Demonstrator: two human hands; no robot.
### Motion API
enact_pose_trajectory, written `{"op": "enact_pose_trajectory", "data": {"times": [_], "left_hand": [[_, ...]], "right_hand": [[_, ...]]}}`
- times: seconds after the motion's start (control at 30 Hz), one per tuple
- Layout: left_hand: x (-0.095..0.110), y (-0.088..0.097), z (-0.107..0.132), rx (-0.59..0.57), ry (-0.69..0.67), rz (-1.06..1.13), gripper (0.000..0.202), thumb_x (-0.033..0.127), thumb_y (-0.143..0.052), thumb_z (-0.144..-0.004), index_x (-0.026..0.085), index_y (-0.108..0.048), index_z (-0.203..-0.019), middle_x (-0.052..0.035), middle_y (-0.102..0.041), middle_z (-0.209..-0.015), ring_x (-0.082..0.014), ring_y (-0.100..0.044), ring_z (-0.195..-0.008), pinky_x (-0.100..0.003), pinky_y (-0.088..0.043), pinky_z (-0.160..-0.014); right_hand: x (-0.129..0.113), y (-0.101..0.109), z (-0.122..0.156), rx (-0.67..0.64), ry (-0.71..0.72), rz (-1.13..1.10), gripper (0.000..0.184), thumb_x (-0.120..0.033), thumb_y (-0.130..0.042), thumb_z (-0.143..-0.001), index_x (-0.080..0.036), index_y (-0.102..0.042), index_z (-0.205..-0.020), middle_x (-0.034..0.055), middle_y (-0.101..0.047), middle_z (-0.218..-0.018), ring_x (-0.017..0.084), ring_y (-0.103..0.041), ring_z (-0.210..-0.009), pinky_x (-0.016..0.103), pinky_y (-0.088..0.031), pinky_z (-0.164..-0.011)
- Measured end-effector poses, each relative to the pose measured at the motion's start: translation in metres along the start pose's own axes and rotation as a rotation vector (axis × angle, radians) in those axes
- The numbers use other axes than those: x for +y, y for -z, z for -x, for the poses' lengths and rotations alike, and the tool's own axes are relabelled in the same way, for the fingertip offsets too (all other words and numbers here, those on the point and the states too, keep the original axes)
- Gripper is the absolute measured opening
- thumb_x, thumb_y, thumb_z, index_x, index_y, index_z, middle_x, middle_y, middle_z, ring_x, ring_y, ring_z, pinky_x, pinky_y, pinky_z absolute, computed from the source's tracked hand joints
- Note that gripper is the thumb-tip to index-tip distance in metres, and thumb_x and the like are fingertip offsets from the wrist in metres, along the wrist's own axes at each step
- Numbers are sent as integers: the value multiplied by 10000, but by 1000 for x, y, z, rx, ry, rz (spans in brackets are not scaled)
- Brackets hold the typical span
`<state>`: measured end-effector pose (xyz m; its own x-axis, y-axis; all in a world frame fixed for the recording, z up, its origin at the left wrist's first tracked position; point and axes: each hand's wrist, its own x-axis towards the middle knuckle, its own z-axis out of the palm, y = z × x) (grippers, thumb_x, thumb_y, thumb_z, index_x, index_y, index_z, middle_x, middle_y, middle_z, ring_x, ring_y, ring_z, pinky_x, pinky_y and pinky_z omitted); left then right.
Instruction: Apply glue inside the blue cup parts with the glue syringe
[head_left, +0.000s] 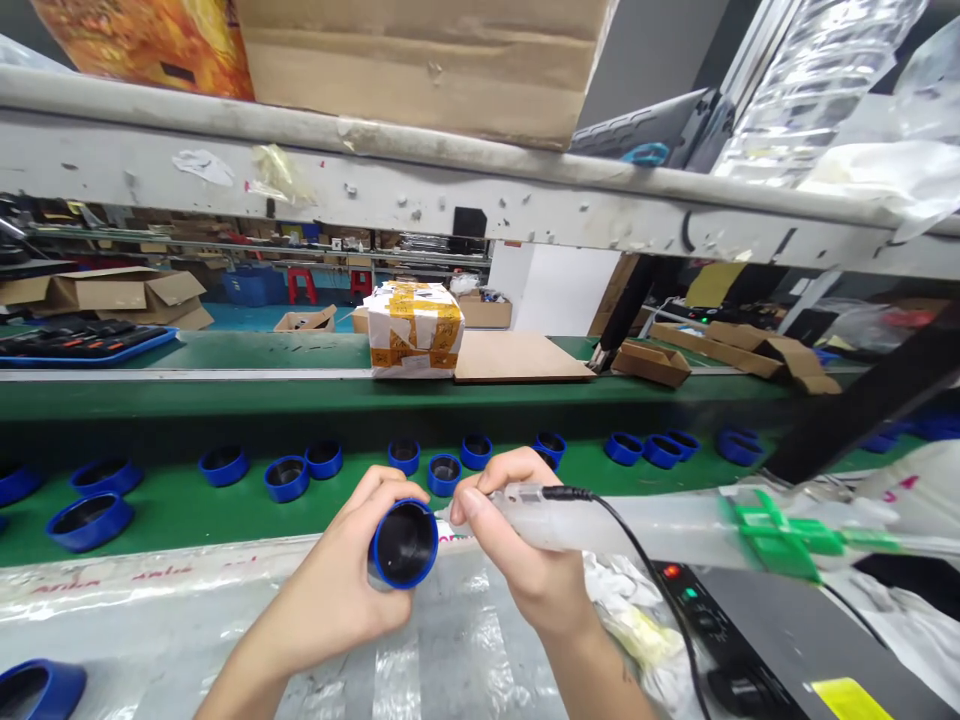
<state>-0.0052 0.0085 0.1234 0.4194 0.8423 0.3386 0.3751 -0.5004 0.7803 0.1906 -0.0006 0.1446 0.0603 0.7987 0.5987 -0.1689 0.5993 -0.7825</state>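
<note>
My left hand is closed round a blue round cup-like part with a black inside, its open mouth tilted toward me. In my right hand is a translucent glue-dispensing syringe, gripped near its front end. Its thin tip meets the upper right rim of the blue part; whether it touches, I cannot tell. A black cable and a green fitting are on the syringe. Behind my hands, several similar blue parts stand on the green belt.
A plastic-covered work surface lies below my hands, with another blue part at its left. On the right are a control box with lit lamps and crumpled white wipes. A taped box sits beyond the belt, under a white beam.
</note>
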Motion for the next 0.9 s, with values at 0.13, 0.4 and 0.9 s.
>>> {"op": "enact_pose_trajectory", "data": {"times": [0.13,0.4,0.9], "left_hand": [[3,4,1,-7,21,-6,619,-3,-591,-618,300,-642,-1155,-20,-589,-1173,-255,-659,-1117,-375,-557,-977],[5,11,5,23,14,-22,588,-4,-590,-674,298,-629,-1177,-16,-579,-1215,-244,-633,-1172,-369,-528,-1029],[11,17,5,27,34,-42,604,-27,-597,-656,273,-627,-1180,-33,-545,-1238,-248,-636,-1186,-363,-554,-1027]], "right_hand": [[-1,-1,0,1,5,5,161,-163,-798,-931,-270,-690,-878,-27,-801,-727,143,-733,-636,238,-589,-615],[-5,-3,4,-46,10,17,172,-144,-796,-913,-275,-691,-875,-36,-794,-723,141,-732,-632,232,-592,-612],[-11,-7,7,-85,15,93,158,-173,-798,-907,-278,-687,-867,-35,-797,-715,140,-717,-609,233,-574,-611]]}}
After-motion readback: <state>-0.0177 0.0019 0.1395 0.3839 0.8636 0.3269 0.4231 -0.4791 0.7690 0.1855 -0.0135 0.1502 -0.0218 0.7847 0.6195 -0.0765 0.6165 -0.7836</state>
